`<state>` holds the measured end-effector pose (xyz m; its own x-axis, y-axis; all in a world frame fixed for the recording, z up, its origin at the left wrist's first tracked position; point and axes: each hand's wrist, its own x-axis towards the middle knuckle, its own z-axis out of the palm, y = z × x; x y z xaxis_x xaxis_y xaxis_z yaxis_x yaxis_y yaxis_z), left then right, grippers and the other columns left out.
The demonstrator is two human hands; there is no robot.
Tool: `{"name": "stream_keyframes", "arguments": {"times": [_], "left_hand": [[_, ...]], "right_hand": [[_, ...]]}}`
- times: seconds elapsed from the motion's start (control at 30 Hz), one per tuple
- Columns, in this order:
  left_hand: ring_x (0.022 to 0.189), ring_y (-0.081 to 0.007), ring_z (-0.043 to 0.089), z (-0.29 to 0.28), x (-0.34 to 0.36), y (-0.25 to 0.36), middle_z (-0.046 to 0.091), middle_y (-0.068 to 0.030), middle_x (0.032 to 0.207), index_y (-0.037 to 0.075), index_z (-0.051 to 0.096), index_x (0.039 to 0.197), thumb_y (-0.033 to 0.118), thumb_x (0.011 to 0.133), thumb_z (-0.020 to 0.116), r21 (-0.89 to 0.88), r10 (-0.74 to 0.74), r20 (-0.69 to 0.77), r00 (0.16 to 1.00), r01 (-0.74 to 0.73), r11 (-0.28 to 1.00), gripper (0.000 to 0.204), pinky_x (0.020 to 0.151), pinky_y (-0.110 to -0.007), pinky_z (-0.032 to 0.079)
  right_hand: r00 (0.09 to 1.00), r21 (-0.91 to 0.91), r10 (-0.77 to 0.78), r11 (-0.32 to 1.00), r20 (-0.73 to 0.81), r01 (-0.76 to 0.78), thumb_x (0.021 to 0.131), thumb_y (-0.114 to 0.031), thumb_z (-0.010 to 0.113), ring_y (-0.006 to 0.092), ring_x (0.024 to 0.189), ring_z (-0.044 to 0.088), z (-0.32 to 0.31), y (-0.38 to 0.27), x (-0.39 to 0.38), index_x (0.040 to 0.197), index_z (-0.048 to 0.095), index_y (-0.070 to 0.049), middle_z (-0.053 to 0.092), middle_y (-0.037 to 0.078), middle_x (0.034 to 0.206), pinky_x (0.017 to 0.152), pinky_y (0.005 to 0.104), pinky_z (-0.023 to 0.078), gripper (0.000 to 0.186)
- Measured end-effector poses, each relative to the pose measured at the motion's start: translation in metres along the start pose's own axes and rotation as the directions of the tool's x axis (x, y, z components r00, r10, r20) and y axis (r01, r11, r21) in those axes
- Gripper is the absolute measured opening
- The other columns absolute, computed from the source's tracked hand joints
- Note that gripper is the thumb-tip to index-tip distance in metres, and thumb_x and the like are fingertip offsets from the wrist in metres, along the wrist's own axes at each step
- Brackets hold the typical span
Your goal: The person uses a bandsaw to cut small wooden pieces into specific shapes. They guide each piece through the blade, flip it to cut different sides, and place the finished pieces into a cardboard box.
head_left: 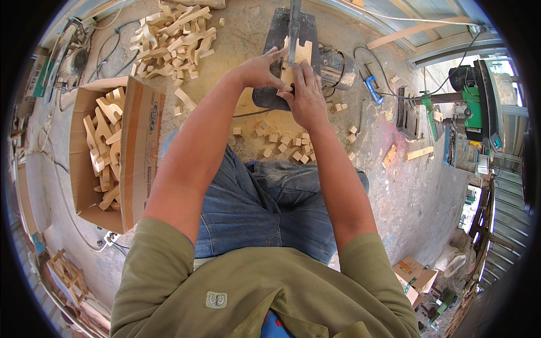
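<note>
A pale wooden piece [304, 53] with a notched far end lies flat on the dark table [269, 97] of a band saw. The saw's grey upright bar [294, 28] comes down over it and hides part of it. My left hand [261, 70] is at the piece's left side, index finger and thumb bent around its edge. Pressed on its near end is my right hand [306, 97], fingers together pointing away from me and thumb toward the left hand. Both hands grip the wood close to the bar; the cutting point itself is hidden.
Left of me stands a cardboard box [143, 152] of curved wooden pieces; a heap of similar pieces [174, 42] lies beyond it. Small wooden offcuts [284, 143] litter the floor before my knees. A motor [335, 67], blue clamp [373, 90] and green machine [472, 107] are rightward.
</note>
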<state>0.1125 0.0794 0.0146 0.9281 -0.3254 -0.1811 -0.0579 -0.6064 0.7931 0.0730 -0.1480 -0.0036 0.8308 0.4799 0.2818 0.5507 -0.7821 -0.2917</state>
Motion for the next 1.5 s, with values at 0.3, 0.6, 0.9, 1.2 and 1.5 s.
{"name": "stream_keyframes", "arguments": {"times": [0.3, 0.6, 0.9, 1.2, 1.5], "left_hand": [[0.166, -0.0373, 0.023, -0.001, 0.003, -0.001, 0.021, -0.0231, 0.180, 0.014, 0.028, 0.174, 0.056, 0.070, 0.097, -0.011, 0.006, 0.005, 1.000, -0.006, 1.000, 0.131, 0.133, -0.044, 0.026], [0.166, -0.0368, 0.025, -0.007, 0.003, 0.003, 0.021, -0.0219, 0.180, 0.015, 0.028, 0.174, 0.056, 0.069, 0.097, 0.024, -0.007, 0.023, 1.000, 0.006, 1.000, 0.132, 0.133, -0.045, 0.027], [0.162, -0.0415, 0.033, -0.007, 0.014, -0.009, 0.017, -0.0213, 0.181, 0.025, 0.026, 0.175, 0.061, 0.066, 0.095, 0.089, 0.019, 0.053, 0.998, -0.024, 0.996, 0.134, 0.129, -0.047, 0.035], [0.156, -0.0419, 0.042, 0.029, -0.031, 0.015, 0.053, -0.0278, 0.160, -0.001, 0.055, 0.156, 0.053, 0.073, 0.093, 0.190, -0.008, -0.354, 0.935, 0.080, 0.979, 0.105, 0.130, -0.044, 0.035], [0.099, -0.0369, 0.071, 0.076, -0.054, 0.054, 0.075, -0.0156, 0.110, 0.004, 0.073, 0.109, 0.037, 0.090, 0.083, 0.094, -0.077, -0.574, 0.815, 0.159, 0.983, 0.039, 0.087, -0.047, 0.056]], "right_hand": [[1.000, 0.024, 0.021, 0.999, 0.018, -0.022, 0.100, -0.052, 0.070, 0.0479, 0.159, 0.034, 0.000, 0.000, 0.001, 0.166, 0.038, 0.000, 0.032, 0.027, 0.173, 0.130, 0.0568, 0.029, 0.089], [0.999, 0.003, 0.032, 0.999, -0.006, -0.032, 0.099, -0.054, 0.070, 0.0483, 0.159, 0.034, 0.002, -0.004, 0.002, 0.165, 0.040, 0.000, 0.032, 0.028, 0.173, 0.130, 0.0567, 0.029, 0.090], [0.994, 0.025, 0.094, 0.995, -0.061, -0.093, 0.098, -0.053, 0.073, 0.0508, 0.157, 0.035, 0.011, -0.016, -0.002, 0.163, 0.042, 0.002, 0.033, 0.029, 0.172, 0.129, 0.0579, 0.030, 0.090], [0.930, -0.003, -0.192, 0.979, 0.314, 0.203, 0.079, -0.056, 0.089, 0.0329, 0.162, 0.033, -0.063, 0.032, 0.033, 0.159, 0.048, -0.002, 0.039, 0.013, 0.173, 0.134, 0.0511, 0.029, 0.105], [0.851, -0.018, -0.281, 0.947, 0.445, 0.321, 0.077, -0.044, 0.092, 0.0313, 0.157, 0.040, -0.078, 0.048, 0.052, 0.156, 0.056, -0.011, 0.045, 0.008, 0.168, 0.129, 0.0518, 0.040, 0.093]]}}
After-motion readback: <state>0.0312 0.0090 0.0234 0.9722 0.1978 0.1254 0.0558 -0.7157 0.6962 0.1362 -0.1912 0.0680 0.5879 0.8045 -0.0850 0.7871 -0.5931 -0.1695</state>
